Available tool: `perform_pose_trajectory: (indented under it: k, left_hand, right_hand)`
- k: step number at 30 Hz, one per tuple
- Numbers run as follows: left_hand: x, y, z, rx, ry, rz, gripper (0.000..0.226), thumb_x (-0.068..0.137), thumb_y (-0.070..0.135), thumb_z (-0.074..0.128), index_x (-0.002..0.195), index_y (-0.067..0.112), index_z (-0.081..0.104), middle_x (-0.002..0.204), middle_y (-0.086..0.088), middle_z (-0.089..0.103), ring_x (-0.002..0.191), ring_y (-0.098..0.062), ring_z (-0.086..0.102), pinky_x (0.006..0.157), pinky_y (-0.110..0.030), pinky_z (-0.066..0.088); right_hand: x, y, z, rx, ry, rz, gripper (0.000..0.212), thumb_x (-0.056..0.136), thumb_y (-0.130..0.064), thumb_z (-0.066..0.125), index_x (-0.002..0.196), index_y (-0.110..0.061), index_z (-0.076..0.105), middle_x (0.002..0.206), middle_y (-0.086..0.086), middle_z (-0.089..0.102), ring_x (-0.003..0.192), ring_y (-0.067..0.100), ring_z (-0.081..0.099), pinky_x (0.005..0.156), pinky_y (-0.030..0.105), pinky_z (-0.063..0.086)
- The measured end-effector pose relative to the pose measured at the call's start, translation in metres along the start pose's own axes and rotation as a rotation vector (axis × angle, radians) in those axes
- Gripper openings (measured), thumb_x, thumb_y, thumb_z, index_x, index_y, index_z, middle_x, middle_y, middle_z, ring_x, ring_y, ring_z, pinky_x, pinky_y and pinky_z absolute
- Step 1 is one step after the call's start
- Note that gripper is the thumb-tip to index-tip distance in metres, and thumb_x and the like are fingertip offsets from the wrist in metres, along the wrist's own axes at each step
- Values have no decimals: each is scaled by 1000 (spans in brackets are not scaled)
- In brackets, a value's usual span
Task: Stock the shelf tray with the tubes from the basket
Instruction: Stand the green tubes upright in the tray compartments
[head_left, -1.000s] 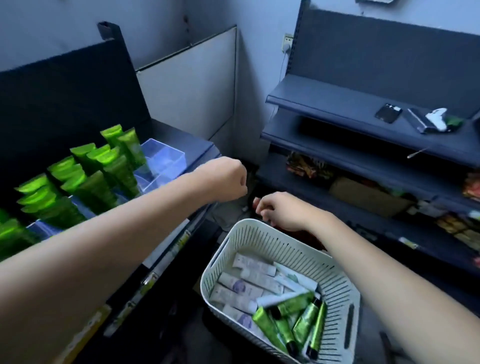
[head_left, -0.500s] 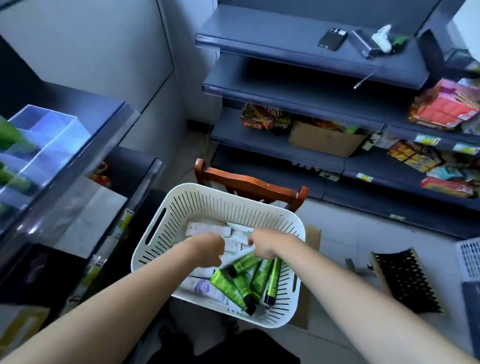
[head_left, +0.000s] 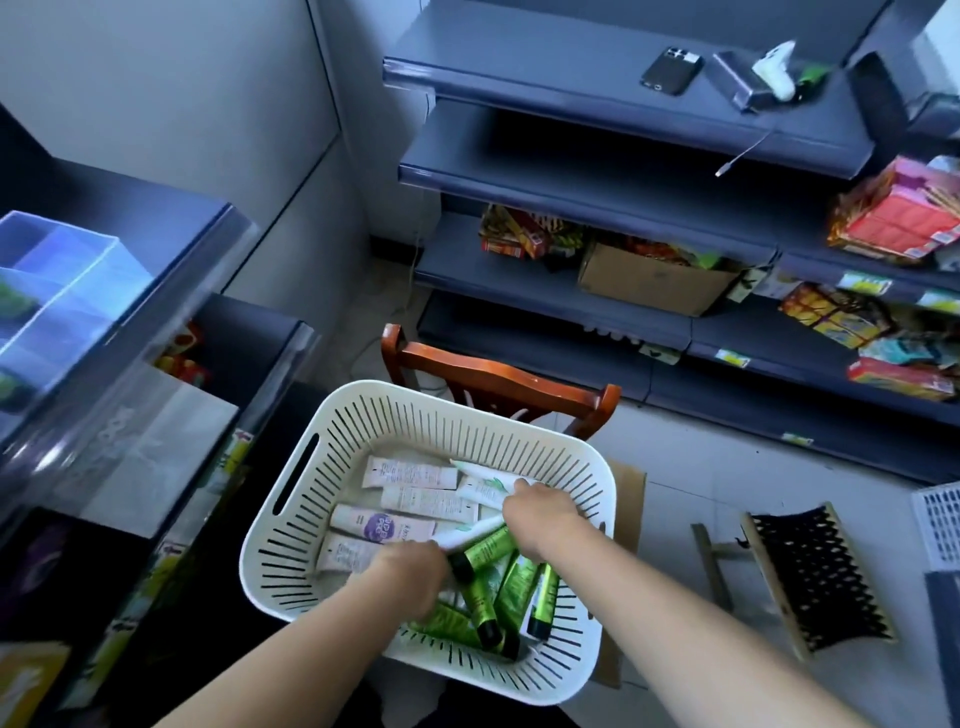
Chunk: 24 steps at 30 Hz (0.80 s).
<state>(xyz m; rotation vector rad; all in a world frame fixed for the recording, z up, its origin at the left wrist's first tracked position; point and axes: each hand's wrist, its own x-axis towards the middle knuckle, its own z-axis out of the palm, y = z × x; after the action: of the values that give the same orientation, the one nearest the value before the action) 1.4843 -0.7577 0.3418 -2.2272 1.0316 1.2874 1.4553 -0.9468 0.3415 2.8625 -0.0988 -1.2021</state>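
In the basket (head_left: 291, 525), both hands, lower.

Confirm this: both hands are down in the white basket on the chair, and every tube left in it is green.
Not every tube is green. The head view shows both the left hand and right hand in the white basket on the chair, but beside the green tubes lie several white tubes.

Both hands' fingers hidden among the tubes (head_left: 488, 551) — grip unclear — shelf tray (head_left: 57, 291) cut off left.
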Motion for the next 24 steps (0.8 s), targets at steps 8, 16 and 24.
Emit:
perform_pose_trajectory:
  k: [8, 16, 24]
  left_hand:
    - [-3, -5, 3, -67, -34, 39, 37, 96, 14, 60, 133, 12, 61, 125, -10, 68, 110, -31, 67, 90, -40, 56]
    - [-68, -57, -54, -345, 173, 34, 18, 97, 17, 54, 109, 10, 65, 108, -7, 68, 94, -24, 64, 78, -33, 52]
    - [-224, -160, -138, -490, 651, -72, 19, 91, 37, 65, 93, 19, 67, 95, 0, 70, 89, -19, 65, 71, -28, 46]
  right_hand:
    - [-3, 10, -10, 79, 8, -5, 40, 94, -32, 74, 127, -11, 67, 132, 15, 57, 125, 36, 53, 105, 44, 48]
    - [-42, 6, -73, 515, 94, -125, 23, 97, -42, 68, 88, -23, 58, 89, -3, 66, 82, 22, 66, 71, 39, 51]
    - [-86, -18, -218, 509, 395, -346, 14, 102, -42, 63, 89, -40, 69, 95, -13, 63, 87, 2, 60, 81, 27, 49]
